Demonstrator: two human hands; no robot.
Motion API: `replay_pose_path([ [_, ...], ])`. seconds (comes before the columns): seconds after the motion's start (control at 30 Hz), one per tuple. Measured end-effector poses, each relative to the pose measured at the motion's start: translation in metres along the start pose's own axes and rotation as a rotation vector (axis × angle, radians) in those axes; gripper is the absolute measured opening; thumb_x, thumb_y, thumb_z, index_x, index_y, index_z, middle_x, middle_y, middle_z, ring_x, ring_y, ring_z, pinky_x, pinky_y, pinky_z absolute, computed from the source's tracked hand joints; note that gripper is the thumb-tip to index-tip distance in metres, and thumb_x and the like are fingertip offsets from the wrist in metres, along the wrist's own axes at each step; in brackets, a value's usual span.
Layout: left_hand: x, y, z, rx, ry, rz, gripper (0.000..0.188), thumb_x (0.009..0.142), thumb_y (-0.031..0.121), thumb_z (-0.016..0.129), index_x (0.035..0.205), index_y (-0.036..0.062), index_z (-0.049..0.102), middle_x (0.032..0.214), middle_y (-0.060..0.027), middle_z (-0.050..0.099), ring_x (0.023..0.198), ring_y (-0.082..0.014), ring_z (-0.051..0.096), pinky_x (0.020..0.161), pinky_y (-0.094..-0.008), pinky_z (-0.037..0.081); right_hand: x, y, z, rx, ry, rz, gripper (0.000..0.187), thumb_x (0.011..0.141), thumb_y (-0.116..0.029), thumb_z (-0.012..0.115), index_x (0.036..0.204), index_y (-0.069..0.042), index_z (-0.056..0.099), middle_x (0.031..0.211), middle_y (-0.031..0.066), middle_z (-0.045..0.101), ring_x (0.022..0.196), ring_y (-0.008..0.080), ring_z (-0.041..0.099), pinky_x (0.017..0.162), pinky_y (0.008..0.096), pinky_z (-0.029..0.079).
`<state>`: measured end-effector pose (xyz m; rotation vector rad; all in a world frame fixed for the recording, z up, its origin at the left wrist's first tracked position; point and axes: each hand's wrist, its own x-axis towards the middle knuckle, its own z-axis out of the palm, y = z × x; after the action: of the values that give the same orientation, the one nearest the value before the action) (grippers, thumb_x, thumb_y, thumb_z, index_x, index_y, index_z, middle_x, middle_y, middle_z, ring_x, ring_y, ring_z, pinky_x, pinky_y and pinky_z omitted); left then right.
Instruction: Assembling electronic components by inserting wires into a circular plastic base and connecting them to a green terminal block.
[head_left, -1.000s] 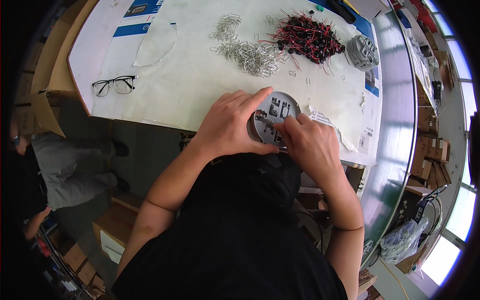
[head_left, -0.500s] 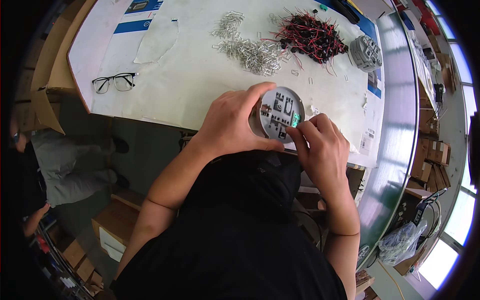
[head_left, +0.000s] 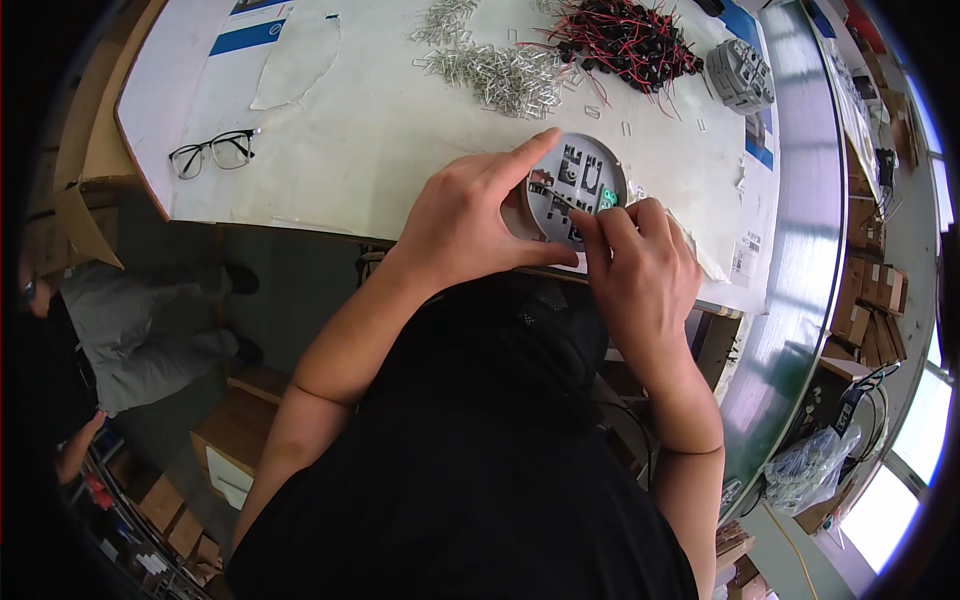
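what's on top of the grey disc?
On the disc: dark slots and a green part near its right rim. The right hand covers its lower right; what's there, and underneath, can't be seen.

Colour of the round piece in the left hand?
Grey round piece, with a green patch near the right hand; head view shows it best.

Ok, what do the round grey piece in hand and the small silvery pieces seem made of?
Round grey piece: probably moulded plastic, matte, from its even grey and shaped recesses. Small silvery pieces: likely shiny metal wire, given bright glints and thin bent outlines; which metal is unclear.
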<state>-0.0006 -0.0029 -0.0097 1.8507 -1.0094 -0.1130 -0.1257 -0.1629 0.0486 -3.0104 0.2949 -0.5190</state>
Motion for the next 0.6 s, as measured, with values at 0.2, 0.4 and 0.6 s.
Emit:
replay_pose_path([
  [0.2,-0.0007,-0.0006,0.0,0.016,0.011,0.014,0.106,0.062,0.046,0.099,0.151,0.0064,0.058,0.1,-0.0142,0.075,0.089,-0.0318,0.073,0.085,-0.0425,0.058,-0.0008,-0.0006,0.0033,0.04,-0.016,-0.027,0.025,0.093,-0.03,0.082,0.079,-0.012,0.07,0.08,0.0037,0.061,0.07,0.0256,0.065,0.057,0.04,0.05],
  [0.4,-0.0015,-0.0001,-0.0011,0.011,0.017,0.018,0.106,0.063,0.047,0.099,0.151,0.0061,0.058,0.098,-0.0139,0.075,0.088,-0.0317,0.073,0.085,-0.0426,0.058,-0.0032,-0.0003,0.0009,0.042,0.0,0.015,0.027,0.094,-0.03,0.081,0.079,-0.011,0.069,0.079,0.0043,0.06,0.065,0.0268,0.064,0.056,0.0404,0.049],
  [0.6,-0.0019,-0.002,-0.0004,0.022,0.025,0.03,0.109,0.059,0.043,0.102,0.152,0.0075,0.058,0.099,-0.0108,0.076,0.083,-0.0252,0.07,0.081,-0.0385,0.059,-0.004,-0.0018,0.0022,0.017,-0.006,0.035,0.026,0.094,-0.029,0.081,0.079,-0.011,0.07,0.078,0.0047,0.06,0.064,0.0273,0.063,0.055,0.0406,0.048],
])
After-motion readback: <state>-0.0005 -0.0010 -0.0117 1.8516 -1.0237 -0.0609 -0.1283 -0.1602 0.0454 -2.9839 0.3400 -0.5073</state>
